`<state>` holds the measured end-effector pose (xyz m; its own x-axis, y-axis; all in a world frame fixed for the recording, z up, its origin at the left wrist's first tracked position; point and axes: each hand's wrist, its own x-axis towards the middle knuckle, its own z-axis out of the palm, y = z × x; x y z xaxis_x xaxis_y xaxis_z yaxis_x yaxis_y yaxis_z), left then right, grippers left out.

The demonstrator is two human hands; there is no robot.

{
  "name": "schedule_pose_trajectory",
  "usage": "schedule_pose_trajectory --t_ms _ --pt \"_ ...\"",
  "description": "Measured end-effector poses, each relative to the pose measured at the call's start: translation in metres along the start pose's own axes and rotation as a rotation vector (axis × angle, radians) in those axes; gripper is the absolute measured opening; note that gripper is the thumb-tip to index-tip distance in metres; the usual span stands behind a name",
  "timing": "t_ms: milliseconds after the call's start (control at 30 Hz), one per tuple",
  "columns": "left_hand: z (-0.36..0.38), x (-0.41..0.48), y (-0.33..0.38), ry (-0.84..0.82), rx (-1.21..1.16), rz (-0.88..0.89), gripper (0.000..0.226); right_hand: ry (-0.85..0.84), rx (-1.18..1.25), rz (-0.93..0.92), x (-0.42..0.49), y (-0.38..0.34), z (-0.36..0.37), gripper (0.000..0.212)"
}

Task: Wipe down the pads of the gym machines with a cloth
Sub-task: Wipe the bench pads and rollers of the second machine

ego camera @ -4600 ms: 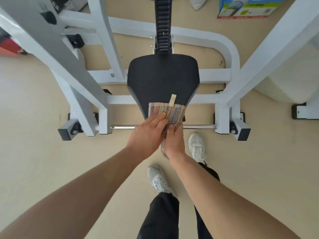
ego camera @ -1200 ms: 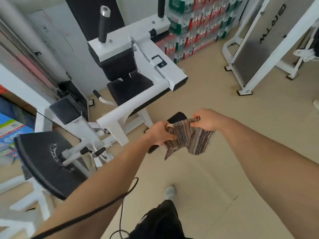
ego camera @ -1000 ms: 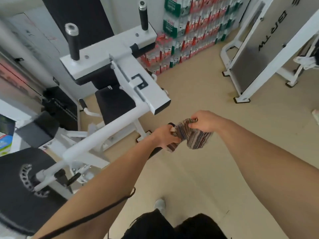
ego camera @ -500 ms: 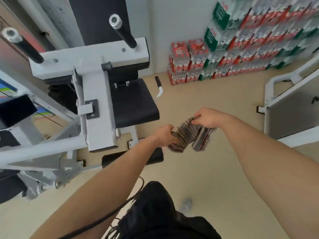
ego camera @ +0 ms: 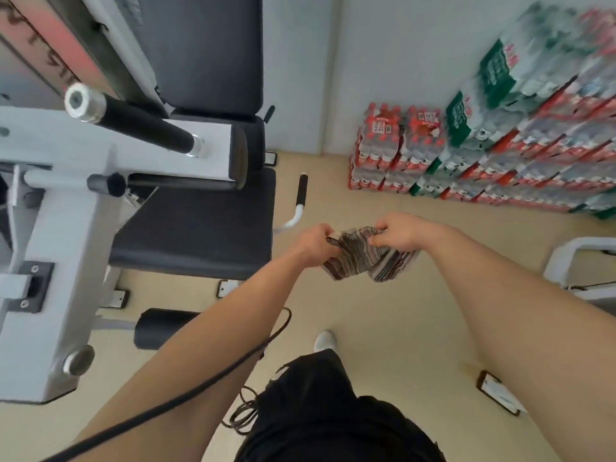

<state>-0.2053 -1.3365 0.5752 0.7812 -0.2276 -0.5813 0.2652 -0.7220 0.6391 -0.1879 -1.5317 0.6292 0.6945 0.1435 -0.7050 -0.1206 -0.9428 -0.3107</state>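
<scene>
Cloth (ego camera: pixel 366 258) is off the last seat now and bunched in the air between my hands. I have turned from the first machine and walked up to the next one, whose seat pad (ego camera: pixel 200 228) lies much nearer than half a second ago, just left of my left hand (ego camera: pixel 313 245). That hand pinches one end, fingers curled round it. My right hand (ego camera: pixel 400 233) grips the other end, knuckles up, fingers closed on the gathered folds. I judge I am refolding to a fresh face before the next wipe, and no pad here is touched yet. The cloth is thin, striped and limp, hanging in soft creases. The seat pad is a flat, squarish black cushion, smooth and faintly shiny. The back pad (ego camera: pixel 200 51) above it is tall and dark, and a short round roller pad (ego camera: pixel 163 331) lies low beside the white frame (ego camera: pixel 60 261).
</scene>
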Motion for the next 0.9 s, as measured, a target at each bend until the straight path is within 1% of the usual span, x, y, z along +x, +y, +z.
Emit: schedule_pose_trajectory --t_ms 67,100,200,233,333,433,467,533,600,667,767,833,900 --pt "-0.006 0.028 0.026 0.03 0.0 -0.01 0.034 0.009 -0.025 -0.023 0.024 0.012 -0.035 0.019" --pt "-0.011 0.039 0.038 0.052 -0.002 -0.025 0.034 0.018 -0.025 -0.032 0.037 0.017 -0.053 0.018" --pt "-0.023 0.074 0.06 0.086 -0.046 -0.073 0.027 -0.016 -0.08 -0.091 0.076 0.024 -0.099 0.032" --pt "-0.028 0.086 0.065 0.104 -0.069 -0.096 0.023 -0.027 -0.11 -0.115 0.09 0.024 -0.113 0.033" --pt "-0.045 0.117 0.075 0.177 -0.126 -0.181 0.016 -0.072 -0.186 -0.187 0.141 0.02 -0.152 0.032" --pt "-0.059 0.143 0.084 0.266 -0.202 -0.259 0.026 -0.124 -0.245 -0.276 0.191 0.009 -0.182 0.028" --pt "-0.063 0.15 0.088 0.307 -0.237 -0.294 0.024 -0.145 -0.26 -0.307 0.206 0.003 -0.191 0.025" --pt "-0.065 0.159 0.093 0.384 -0.333 -0.37 0.013 -0.188 -0.3 -0.365 0.229 -0.009 -0.205 0.022" --pt "-0.065 0.168 0.096 0.441 -0.415 -0.432 0.01 -0.242 -0.35 -0.406 0.25 -0.019 -0.215 0.025" --pt "-0.063 0.176 0.094 0.472 -0.476 -0.498 0.014 -0.295 -0.4 -0.434 0.269 -0.028 -0.221 0.023" --pt "-0.068 0.187 0.084 0.552 -0.572 -0.584 0.023 -0.399 -0.435 -0.464 0.298 -0.048 -0.222 0.013" --pt "-0.076 0.193 0.071 0.611 -0.603 -0.635 0.023 -0.455 -0.483 -0.49 0.317 -0.066 -0.219 0.009" --pt "-0.085 0.2 0.05 0.661 -0.648 -0.681 0.02 -0.492 -0.532 -0.503 0.338 -0.087 -0.211 0.011"
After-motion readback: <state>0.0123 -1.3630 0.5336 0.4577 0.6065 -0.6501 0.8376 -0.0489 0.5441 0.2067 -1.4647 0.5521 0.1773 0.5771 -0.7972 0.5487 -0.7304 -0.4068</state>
